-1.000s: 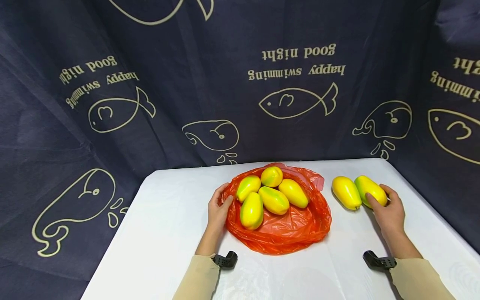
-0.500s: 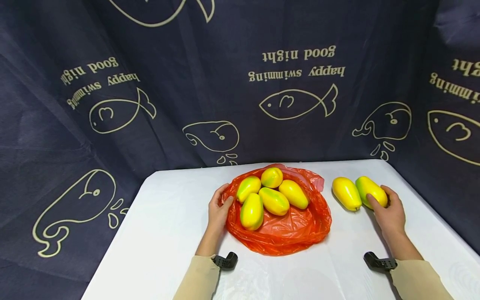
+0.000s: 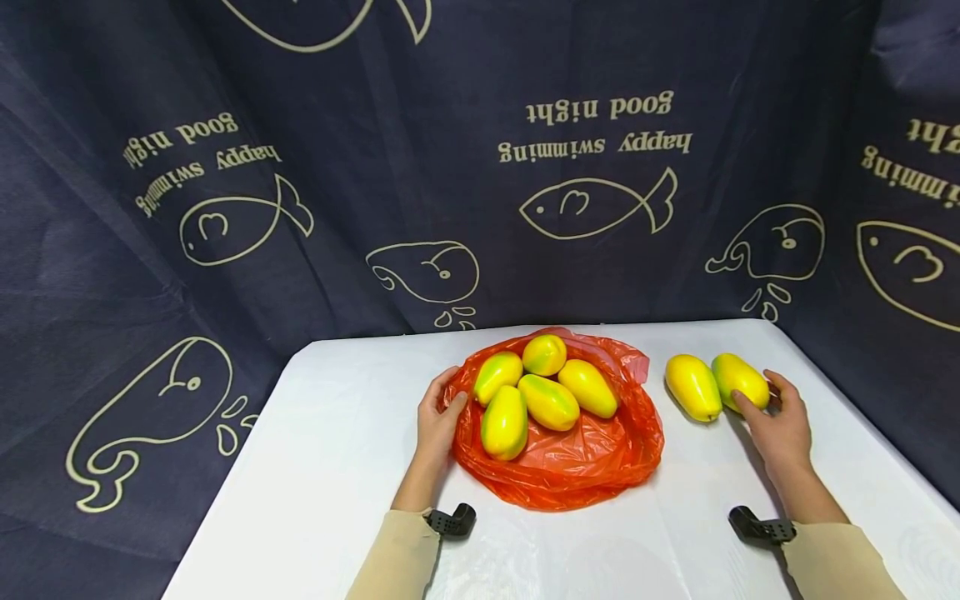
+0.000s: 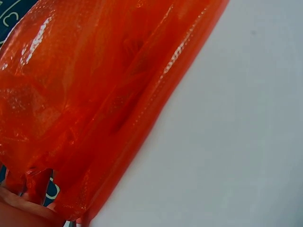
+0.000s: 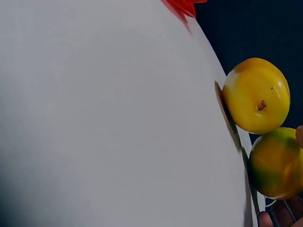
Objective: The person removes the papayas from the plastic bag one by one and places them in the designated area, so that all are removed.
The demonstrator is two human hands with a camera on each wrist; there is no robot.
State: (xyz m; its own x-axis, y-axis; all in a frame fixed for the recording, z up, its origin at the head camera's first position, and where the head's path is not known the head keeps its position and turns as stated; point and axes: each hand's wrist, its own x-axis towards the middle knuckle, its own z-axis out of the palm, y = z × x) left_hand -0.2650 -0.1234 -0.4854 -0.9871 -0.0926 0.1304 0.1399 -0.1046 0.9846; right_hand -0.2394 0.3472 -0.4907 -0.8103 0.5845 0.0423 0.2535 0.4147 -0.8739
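The left hand (image 3: 437,421) grips the left edge of the bag (image 3: 573,467), the thumb showing at the rim; most of its fingers are hidden by the red film, and the left wrist view cuts them off low in its corner. Five fruits (image 3: 548,402) lie inside, some partly covering others. Right of the bag, two fruits lie side by side on the table (image 3: 337,483): the inner fruit (image 3: 693,388) and the outer fruit (image 3: 740,379). The right hand (image 3: 780,425) curves around the outer fruit, thumb against it; whether the other fingers press it, I cannot tell. The right wrist view crops that hand and fruit at its edge.
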